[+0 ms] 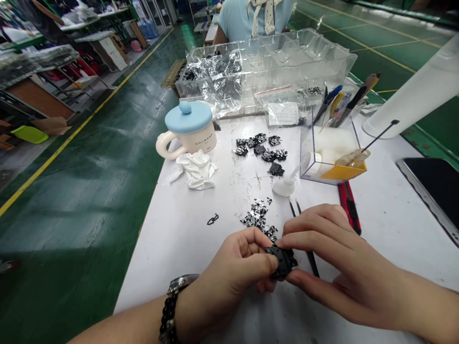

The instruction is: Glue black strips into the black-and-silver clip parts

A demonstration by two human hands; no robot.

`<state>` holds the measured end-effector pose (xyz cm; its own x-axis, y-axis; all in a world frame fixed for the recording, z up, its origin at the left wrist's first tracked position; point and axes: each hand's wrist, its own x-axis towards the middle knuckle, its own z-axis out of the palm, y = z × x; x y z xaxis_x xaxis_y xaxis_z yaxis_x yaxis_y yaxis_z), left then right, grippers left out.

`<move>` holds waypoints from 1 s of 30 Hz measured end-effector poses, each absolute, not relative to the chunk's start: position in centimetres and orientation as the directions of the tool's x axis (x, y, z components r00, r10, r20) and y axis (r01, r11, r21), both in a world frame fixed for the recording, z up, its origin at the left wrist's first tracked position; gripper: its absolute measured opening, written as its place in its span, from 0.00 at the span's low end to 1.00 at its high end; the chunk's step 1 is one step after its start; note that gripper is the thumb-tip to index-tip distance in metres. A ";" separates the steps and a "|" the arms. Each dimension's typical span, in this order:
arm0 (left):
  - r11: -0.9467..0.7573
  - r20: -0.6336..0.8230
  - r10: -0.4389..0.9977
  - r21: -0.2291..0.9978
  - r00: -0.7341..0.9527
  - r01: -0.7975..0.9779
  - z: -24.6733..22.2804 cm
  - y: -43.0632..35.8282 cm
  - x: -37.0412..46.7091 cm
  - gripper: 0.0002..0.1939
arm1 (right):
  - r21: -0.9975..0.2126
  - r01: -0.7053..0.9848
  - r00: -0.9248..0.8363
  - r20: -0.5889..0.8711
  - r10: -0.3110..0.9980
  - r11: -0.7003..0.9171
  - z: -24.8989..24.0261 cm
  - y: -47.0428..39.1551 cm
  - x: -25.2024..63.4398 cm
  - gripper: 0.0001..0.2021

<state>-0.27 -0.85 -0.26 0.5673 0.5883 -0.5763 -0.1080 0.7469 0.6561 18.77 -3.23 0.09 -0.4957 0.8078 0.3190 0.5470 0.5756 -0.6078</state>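
Note:
Between my hands is a small black plastic part (pixel 283 263) with little holes in its face. My left hand (pixel 238 265) pinches it with the thumb on top and fingers underneath. The fingertips of my right hand (pixel 333 258) close on its right edge and far corner. Black tweezers (pixel 311 260) lie on the table, partly hidden under my right hand. Just beyond my hands is a loose pile of tiny shiny metal pieces (pixel 258 217). Farther back sit several black parts with metal pieces (pixel 260 145).
A lidded mug (pixel 195 131) and crumpled white tissue (pixel 196 171) stand at left. A clear tool box (pixel 333 167), a white squeeze bottle (pixel 285 185), a red cutter (pixel 348 205) and a phone (pixel 433 186) are at right. Clear plastic trays (pixel 265 62) line the back; a person (pixel 236 21) sits beyond.

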 end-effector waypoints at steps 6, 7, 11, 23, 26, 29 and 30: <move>0.751 -0.564 0.584 0.649 0.584 -0.124 -0.4 -0.8 -0.5 0.13 | -0.595 0.558 -0.496 0.319 0.808 0.578 0.2 -3.1 18.7 0.12; 0.752 -0.564 0.581 0.648 0.587 -0.123 -0.4 -0.8 -0.5 0.13 | -0.591 0.560 -0.496 0.323 0.806 0.581 0.2 -3.1 18.7 0.12; 0.744 -0.554 0.588 0.657 0.590 -0.124 -0.3 -0.8 -0.5 0.11 | -0.573 0.569 -0.497 0.332 0.802 0.590 0.1 -3.1 18.7 0.11; 0.758 -0.555 0.585 0.633 0.592 -0.156 -0.1 -0.8 -0.3 0.13 | -0.572 0.558 -0.500 0.347 0.793 0.602 0.1 -3.1 18.9 0.12; 0.780 -0.557 0.564 0.602 0.610 -0.171 -0.1 -0.9 -0.3 0.12 | -0.575 0.563 -0.489 0.347 0.800 0.593 0.1 -3.0 18.8 0.11; 0.811 -0.553 0.523 0.556 0.649 -0.181 -0.3 -0.9 -0.3 0.11 | -0.585 0.570 -0.475 0.339 0.812 0.577 0.2 -3.1 18.9 0.11; 0.821 -0.556 0.508 0.543 0.657 -0.176 -0.3 -0.9 -0.3 0.11 | -0.588 0.571 -0.472 0.335 0.816 0.572 0.2 -3.1 18.9 0.10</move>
